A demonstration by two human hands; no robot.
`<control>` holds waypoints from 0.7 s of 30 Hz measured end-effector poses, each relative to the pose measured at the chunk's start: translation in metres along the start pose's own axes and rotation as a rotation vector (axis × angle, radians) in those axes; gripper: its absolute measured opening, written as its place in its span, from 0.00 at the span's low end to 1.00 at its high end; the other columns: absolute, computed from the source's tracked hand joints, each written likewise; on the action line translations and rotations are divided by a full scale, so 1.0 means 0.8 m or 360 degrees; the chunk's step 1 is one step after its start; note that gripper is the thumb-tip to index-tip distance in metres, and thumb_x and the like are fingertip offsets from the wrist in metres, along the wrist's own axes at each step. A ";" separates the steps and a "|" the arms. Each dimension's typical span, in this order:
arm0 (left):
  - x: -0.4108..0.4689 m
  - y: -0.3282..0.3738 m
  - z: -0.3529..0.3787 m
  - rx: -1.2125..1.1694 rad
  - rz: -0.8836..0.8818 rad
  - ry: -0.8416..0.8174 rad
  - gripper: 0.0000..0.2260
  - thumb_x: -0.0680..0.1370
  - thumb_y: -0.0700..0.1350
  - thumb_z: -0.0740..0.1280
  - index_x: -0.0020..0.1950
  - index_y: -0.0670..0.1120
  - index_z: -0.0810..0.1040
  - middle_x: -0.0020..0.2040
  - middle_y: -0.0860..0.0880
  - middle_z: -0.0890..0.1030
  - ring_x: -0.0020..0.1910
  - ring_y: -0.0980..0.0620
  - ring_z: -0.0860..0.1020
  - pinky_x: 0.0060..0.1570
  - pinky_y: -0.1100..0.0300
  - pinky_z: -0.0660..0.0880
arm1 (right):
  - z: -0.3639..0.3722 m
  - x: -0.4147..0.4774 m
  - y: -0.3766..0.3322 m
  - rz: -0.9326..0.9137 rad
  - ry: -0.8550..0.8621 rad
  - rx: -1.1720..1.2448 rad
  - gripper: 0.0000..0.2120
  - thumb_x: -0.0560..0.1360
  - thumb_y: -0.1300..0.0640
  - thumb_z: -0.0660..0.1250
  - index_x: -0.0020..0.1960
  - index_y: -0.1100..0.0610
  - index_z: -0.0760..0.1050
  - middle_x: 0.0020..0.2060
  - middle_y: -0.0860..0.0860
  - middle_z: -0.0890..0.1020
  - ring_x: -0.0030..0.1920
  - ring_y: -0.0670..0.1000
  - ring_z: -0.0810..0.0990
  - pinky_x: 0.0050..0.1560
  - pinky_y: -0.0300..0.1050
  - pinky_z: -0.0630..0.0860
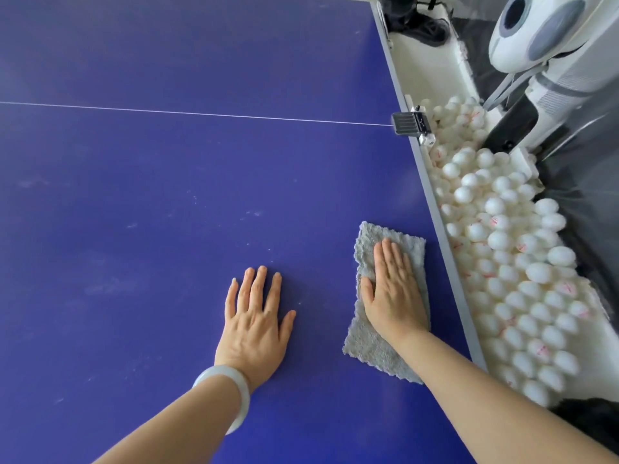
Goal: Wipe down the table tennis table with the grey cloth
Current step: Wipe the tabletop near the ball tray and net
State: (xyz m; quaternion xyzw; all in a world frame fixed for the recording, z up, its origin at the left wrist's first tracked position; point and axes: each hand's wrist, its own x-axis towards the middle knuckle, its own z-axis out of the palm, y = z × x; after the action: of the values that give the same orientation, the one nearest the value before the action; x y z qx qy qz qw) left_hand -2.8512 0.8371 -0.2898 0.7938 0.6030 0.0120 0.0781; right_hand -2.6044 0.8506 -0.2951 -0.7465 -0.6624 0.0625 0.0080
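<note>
2 hands lie flat on the blue worktop [167, 195]: the left hand [256, 316] bare, its grip splayed and empty; the right hand [390, 293], grip flat too, presses the grey cloth [368, 351] just beside the right edge. A stroke drifting outward could push cloth over that edge into the white balls [522, 269]; unpinched, it may bunch and miss the smudges [251, 214] farther out.

One table [167, 195], one grey cloth [370, 348], left hand [256, 316], right hand [393, 289], one bangle [231, 380]; white balls [502, 236] uncountable.
</note>
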 end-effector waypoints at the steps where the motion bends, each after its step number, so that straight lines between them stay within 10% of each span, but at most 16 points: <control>1: 0.000 0.000 -0.001 0.0003 -0.0002 -0.0010 0.31 0.81 0.58 0.47 0.77 0.42 0.65 0.77 0.40 0.64 0.78 0.40 0.60 0.76 0.44 0.50 | 0.002 -0.022 0.003 -0.0163 -0.0005 -0.0019 0.30 0.83 0.46 0.40 0.81 0.59 0.41 0.80 0.54 0.42 0.80 0.50 0.39 0.80 0.49 0.43; 5: 0.001 0.000 0.001 0.0022 -0.0006 -0.0007 0.30 0.81 0.58 0.49 0.77 0.42 0.66 0.76 0.40 0.66 0.77 0.40 0.61 0.75 0.44 0.51 | 0.002 -0.060 0.058 -0.0542 -0.0029 -0.0030 0.28 0.85 0.46 0.45 0.81 0.58 0.50 0.81 0.53 0.51 0.80 0.50 0.49 0.78 0.51 0.50; 12: 0.001 -0.001 0.003 0.0026 0.0000 0.0030 0.29 0.81 0.57 0.51 0.76 0.42 0.67 0.76 0.40 0.67 0.77 0.40 0.62 0.75 0.44 0.51 | -0.014 0.079 0.055 0.0233 0.0004 0.0087 0.31 0.83 0.50 0.48 0.81 0.62 0.45 0.81 0.57 0.47 0.80 0.53 0.44 0.80 0.50 0.42; 21: 0.002 0.001 0.001 0.0051 -0.0038 -0.0003 0.30 0.81 0.59 0.50 0.77 0.43 0.66 0.76 0.41 0.65 0.77 0.41 0.61 0.75 0.44 0.52 | -0.006 0.019 0.087 -0.0796 -0.0042 -0.0017 0.27 0.84 0.47 0.44 0.81 0.55 0.50 0.81 0.51 0.52 0.80 0.49 0.50 0.79 0.50 0.50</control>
State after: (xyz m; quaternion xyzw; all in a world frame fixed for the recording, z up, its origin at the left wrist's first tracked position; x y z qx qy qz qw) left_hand -2.8498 0.8383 -0.2907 0.7878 0.6124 0.0008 0.0661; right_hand -2.5332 0.8576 -0.2980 -0.5585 -0.8269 0.0648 0.0108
